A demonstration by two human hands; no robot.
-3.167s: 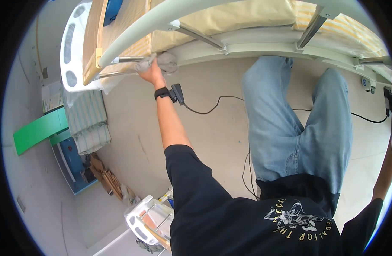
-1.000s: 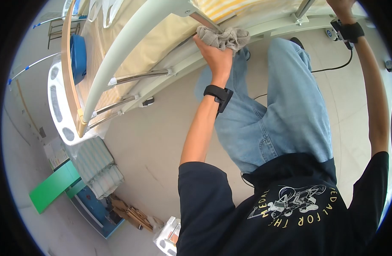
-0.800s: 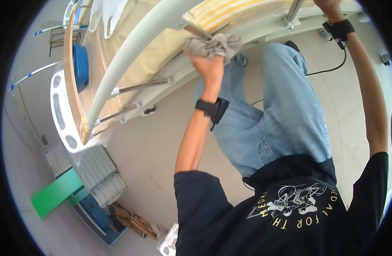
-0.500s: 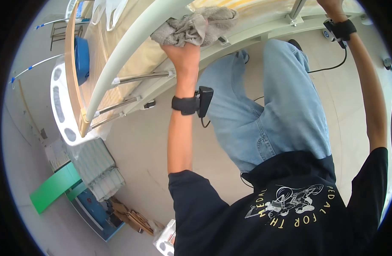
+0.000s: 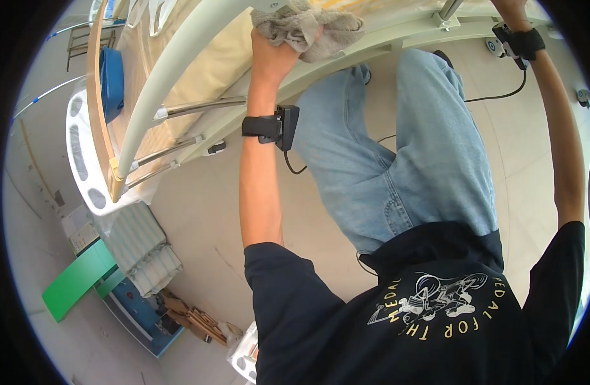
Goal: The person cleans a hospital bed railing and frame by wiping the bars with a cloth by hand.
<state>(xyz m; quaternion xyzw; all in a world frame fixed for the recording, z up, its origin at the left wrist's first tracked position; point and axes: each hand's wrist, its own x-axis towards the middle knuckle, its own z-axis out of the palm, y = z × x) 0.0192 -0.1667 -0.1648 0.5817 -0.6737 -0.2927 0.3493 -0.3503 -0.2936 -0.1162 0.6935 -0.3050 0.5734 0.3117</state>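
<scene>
My left hand (image 5: 272, 56) is closed around a crumpled grey-brown cloth (image 5: 308, 31) at the top of the view. The cloth lies against the bed's pale side rail (image 5: 186, 67), close to where a bolt shows on the rail. Part of my left fingers is covered by the cloth. My right hand (image 5: 512, 14) is at the upper right, near the far end of the bed. The view's edge cuts off its fingers, so what it touches cannot be seen.
Beside the rail are a yellowish mattress (image 5: 208, 77), metal rail posts (image 5: 205, 108) and a white end board (image 5: 83, 154). A blue container (image 5: 111, 83) stands past the rail. Striped folded bedding (image 5: 131, 237) and a green panel (image 5: 80, 279) are at lower left. Black cables run from both wrist devices.
My left hand and the cloth have moved slightly up along the rail. My right hand has shifted a little to the right. The whole view has tilted slightly.
</scene>
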